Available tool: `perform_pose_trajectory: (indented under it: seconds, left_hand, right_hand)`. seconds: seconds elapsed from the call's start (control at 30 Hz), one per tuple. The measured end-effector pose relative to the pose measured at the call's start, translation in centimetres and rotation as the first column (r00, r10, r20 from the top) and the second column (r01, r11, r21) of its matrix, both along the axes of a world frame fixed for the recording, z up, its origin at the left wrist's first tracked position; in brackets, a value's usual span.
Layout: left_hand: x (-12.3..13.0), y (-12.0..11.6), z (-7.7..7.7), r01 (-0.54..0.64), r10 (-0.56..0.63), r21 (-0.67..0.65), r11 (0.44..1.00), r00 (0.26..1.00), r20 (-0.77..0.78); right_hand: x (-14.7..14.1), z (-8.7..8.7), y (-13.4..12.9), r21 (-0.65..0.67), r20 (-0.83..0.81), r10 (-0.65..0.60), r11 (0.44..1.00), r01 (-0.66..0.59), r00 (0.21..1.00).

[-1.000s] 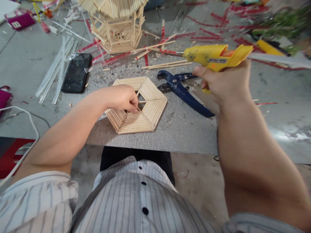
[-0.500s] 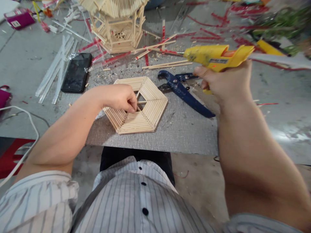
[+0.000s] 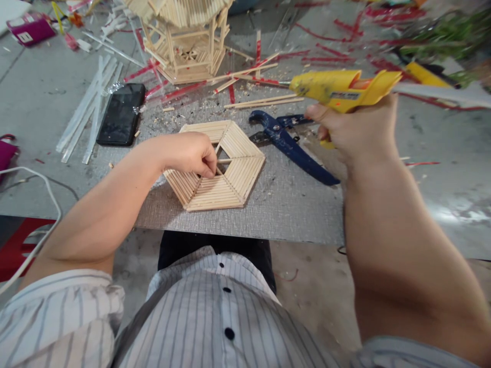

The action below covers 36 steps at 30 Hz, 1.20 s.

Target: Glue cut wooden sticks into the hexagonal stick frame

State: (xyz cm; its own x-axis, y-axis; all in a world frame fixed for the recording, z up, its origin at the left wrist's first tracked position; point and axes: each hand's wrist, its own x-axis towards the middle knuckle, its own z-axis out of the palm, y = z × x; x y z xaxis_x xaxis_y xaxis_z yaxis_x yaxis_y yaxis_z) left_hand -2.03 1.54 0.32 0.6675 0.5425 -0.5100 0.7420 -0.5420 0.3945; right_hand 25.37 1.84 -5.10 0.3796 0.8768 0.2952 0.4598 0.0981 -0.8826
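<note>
- Panel (image 3: 245, 179): hexagonal, slim wooden strips, open centre; flat on table (image 3: 299, 220), near the front edge.
- Left hand (image 3: 192, 153): over the panel's left part, fingertips drawn together at the central opening; cannot tell whether they pinch a strip.
- Right hand (image 3: 358, 125): wrapped round the grip of the yellow glue gun (image 3: 326, 88), raised, nozzle pointing left.
- Blue tool (image 3: 297, 148): on table, just right of panel.
- Phone (image 3: 120, 115): left, beyond the left forearm.
- Wooden model (image 3: 192, 53): behind panel, upright.
</note>
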Motion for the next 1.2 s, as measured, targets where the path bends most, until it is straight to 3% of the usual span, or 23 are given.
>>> perform_pose_trajectory:
  seconds: [1.2]
  left_hand:
    - [0.27, -0.14, -0.28, -0.087, 0.086, -0.012, 0.996, 0.996, -0.039]
  right_hand:
    - [0.23, -0.72, -0.04, 0.048, -0.072, 0.079, 0.996, -0.075, 0.994]
